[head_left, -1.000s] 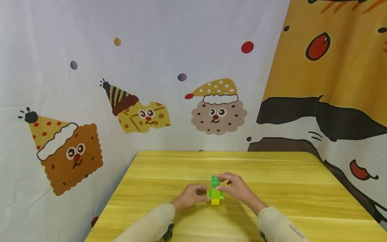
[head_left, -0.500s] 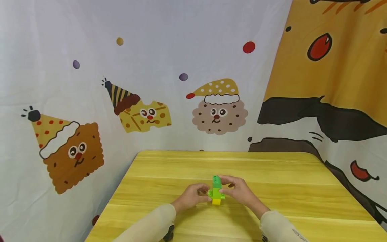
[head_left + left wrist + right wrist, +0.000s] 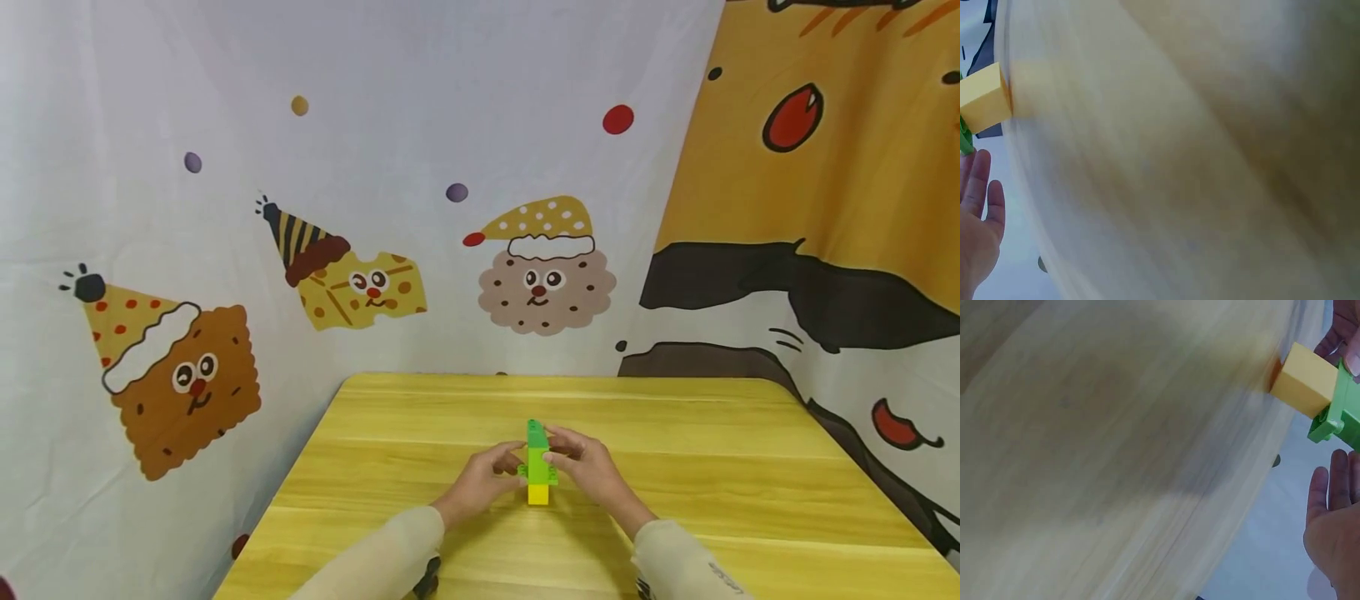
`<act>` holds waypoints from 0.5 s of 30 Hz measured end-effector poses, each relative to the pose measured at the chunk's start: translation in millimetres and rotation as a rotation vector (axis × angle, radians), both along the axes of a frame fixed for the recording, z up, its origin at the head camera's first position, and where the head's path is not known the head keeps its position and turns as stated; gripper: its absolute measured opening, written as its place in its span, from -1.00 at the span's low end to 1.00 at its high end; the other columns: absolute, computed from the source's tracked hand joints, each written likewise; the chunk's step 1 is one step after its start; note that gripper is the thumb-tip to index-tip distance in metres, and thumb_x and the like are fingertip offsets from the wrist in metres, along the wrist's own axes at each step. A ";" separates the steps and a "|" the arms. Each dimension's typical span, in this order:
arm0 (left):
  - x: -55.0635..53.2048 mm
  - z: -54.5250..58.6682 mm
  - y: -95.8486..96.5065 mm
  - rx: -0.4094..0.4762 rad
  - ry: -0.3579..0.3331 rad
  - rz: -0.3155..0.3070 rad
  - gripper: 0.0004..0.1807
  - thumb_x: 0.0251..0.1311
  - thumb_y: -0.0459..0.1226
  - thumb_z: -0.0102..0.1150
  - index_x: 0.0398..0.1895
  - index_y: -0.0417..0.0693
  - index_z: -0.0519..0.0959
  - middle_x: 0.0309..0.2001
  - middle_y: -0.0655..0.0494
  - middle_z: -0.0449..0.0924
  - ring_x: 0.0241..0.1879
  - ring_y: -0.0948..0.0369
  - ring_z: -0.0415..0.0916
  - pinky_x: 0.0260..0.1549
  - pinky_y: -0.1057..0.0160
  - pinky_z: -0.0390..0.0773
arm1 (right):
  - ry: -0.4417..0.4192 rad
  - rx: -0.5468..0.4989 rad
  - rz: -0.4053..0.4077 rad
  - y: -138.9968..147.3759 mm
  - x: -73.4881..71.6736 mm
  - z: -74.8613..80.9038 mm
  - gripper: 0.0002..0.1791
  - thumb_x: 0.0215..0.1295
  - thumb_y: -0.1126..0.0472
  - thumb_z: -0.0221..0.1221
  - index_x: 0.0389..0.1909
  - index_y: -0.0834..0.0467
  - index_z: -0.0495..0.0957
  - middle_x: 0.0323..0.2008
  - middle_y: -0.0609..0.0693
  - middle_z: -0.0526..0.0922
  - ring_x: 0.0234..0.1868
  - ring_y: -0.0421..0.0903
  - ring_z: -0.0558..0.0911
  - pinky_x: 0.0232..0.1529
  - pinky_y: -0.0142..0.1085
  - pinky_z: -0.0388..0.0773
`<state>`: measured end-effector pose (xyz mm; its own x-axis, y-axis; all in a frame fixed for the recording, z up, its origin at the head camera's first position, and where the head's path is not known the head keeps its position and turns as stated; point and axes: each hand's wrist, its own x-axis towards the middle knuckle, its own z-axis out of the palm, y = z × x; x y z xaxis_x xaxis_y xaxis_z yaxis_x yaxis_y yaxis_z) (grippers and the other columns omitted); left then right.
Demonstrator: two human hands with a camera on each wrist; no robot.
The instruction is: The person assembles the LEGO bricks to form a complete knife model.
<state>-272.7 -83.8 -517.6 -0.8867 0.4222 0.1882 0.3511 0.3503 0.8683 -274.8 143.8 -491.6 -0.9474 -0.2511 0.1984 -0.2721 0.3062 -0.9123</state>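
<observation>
A small stack of toy building bricks stands upright between my hands in the head view. At its bottom is a yellow brick, then light green bricks with studded parts jutting out at both sides, and a dark green brick on top. My left hand pinches the stack's left side; in the right wrist view its thumb lies on the green part. From the right, my right hand grips the upper stack, thumb on the front and index finger near the top. The stack's back is hidden in the head view.
A wood-grain table with rounded far corners lies under the hands. Behind it hangs a pale cloth printed with cartoon biscuits and cheese. Light sleeves cover both forearms.
The stack has tipped slightly, its studded top showing less and its front more. Both hands have shifted a little with it; the left fingers have risen.
</observation>
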 end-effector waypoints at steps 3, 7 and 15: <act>-1.4 0.0 0.0 -0.006 0.013 -0.011 -0.34 0.34 -0.21 0.24 0.48 0.09 0.29 -0.04 0.18 0.63 -0.06 0.24 0.54 0.11 -0.06 0.45 | 0.001 0.027 0.024 1.9 -0.4 -3.1 -0.38 0.32 0.31 0.27 0.40 0.15 0.37 0.04 0.12 0.66 0.06 0.11 0.62 0.06 -0.01 0.55; -3.1 0.9 -1.5 -0.017 0.040 -0.024 -0.32 0.36 -0.23 0.22 0.51 0.15 0.24 -0.02 0.16 0.64 -0.04 0.24 0.54 0.09 -0.01 0.49 | -0.020 0.092 0.069 6.0 -1.5 -6.8 -0.24 0.27 0.35 0.30 0.48 0.09 0.27 0.14 0.10 0.60 0.17 0.17 0.54 0.17 0.16 0.41; -7.8 2.8 0.2 -0.063 -0.031 -0.042 -0.29 0.35 -0.15 0.24 0.52 0.24 0.21 0.01 0.18 0.60 0.02 0.22 0.52 0.05 0.06 0.51 | -0.026 0.169 0.142 12.1 -7.3 -14.6 -0.07 0.21 0.43 0.32 0.55 -0.01 0.13 0.19 0.13 0.54 0.19 0.23 0.50 0.18 0.23 0.37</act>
